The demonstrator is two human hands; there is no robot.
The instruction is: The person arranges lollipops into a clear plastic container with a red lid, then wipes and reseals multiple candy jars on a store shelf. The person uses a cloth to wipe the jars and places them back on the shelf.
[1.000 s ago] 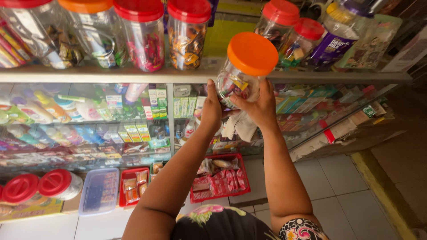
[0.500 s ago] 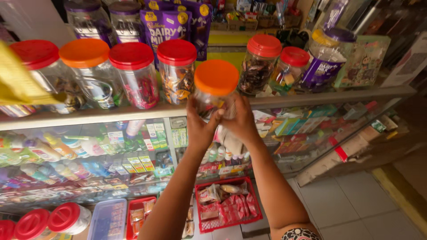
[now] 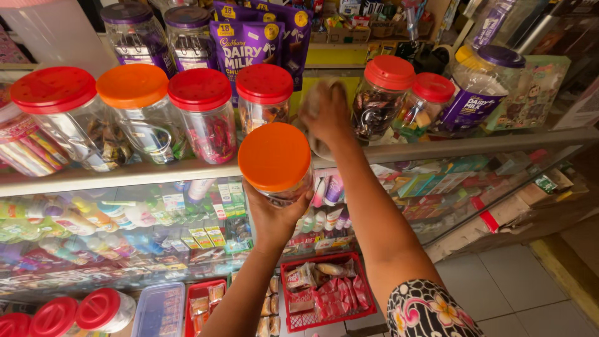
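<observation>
My left hand (image 3: 272,218) grips a clear plastic jar with an orange lid (image 3: 274,156) from below, holding it in front of the counter edge. Wrapped sweets show through its side. My right hand (image 3: 327,115) reaches over the counter top (image 3: 437,146) into the gap between two red-lidded jars (image 3: 264,83) (image 3: 389,72). It is closed on a pale cloth (image 3: 310,100), which is blurred. The arm's sleeve has a floral print.
A row of sweet jars with red and orange lids (image 3: 132,85) lines the counter, with purple packets (image 3: 243,47) behind. The glass case below holds small bottles and packets. A red basket (image 3: 284,265) of snacks and more red-lidded jars (image 3: 100,307) sit low down.
Both hands held the orange-lidded jar before. Now the left hand alone holds it, lower and nearer, while the right hand has moved up to the counter top with the cloth.
</observation>
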